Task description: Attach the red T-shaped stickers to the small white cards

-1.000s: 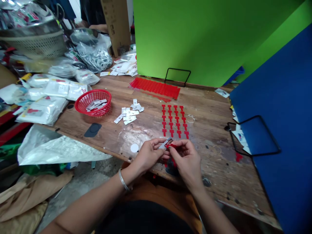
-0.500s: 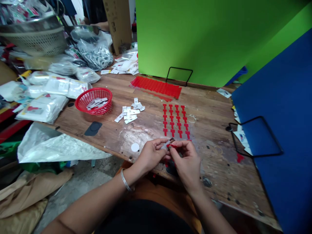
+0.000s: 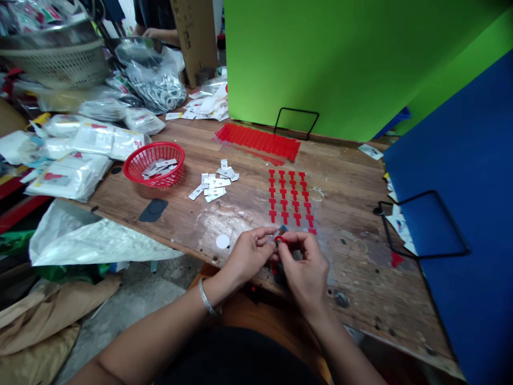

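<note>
Over the table's front edge, my left hand (image 3: 246, 258) pinches a small flat strip (image 3: 279, 232), its far end shiny and bluish. My right hand (image 3: 308, 270) is closed beside it, thumb and finger gripping a small red piece (image 3: 280, 239) that curls against the strip. Fingers cover much of both items. Just beyond my hands, rows of red T-shaped pieces (image 3: 284, 205) lie on a clear sheet. To their left is a loose pile of white printed strips (image 3: 217, 183). More such strips are inside a red basket (image 3: 154, 182).
Red sheets (image 3: 256, 141) lie against a green panel (image 3: 320, 64). A blue panel (image 3: 460, 187) with a black wire handle (image 3: 441, 255) bounds the right. Plastic-wrapped packs (image 3: 92, 144) and bags crowd the left. Another person's arm (image 3: 164, 36) shows at the back.
The strip has tilted slightly, and its far end now looks bluish instead of brown. The red piece curls more between my fingers. My hands stay in nearly the same place.
</note>
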`<action>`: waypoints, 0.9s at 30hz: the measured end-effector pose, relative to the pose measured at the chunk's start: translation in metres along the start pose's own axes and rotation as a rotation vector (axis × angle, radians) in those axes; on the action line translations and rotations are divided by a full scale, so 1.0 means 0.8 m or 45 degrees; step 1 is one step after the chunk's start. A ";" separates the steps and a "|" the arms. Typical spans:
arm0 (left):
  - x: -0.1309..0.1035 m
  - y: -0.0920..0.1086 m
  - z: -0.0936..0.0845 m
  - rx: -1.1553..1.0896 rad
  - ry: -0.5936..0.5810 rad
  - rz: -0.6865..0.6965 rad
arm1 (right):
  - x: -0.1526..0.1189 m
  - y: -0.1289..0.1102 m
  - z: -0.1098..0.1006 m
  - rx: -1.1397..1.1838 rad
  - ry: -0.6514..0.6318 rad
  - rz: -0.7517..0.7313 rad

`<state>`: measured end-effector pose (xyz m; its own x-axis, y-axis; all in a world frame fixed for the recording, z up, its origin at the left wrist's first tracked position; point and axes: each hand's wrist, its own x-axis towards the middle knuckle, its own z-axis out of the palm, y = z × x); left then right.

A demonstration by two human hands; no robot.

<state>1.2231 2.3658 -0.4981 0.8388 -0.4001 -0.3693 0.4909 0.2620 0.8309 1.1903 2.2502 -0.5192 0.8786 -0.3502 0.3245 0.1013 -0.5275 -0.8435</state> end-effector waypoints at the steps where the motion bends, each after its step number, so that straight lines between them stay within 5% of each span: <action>1: 0.000 0.000 0.000 0.003 0.015 0.012 | -0.001 -0.001 0.000 -0.036 0.004 -0.040; 13: 0.001 0.001 0.007 -0.075 0.141 0.040 | 0.004 -0.013 -0.011 -0.159 0.036 -0.231; 27: -0.002 0.001 0.012 -0.080 0.113 0.024 | 0.022 -0.011 -0.018 -0.093 0.007 -0.096</action>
<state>1.2195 2.3581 -0.4925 0.8643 -0.3161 -0.3913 0.4860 0.3242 0.8116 1.1984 2.2376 -0.5002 0.8671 -0.3117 0.3885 0.1323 -0.6078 -0.7830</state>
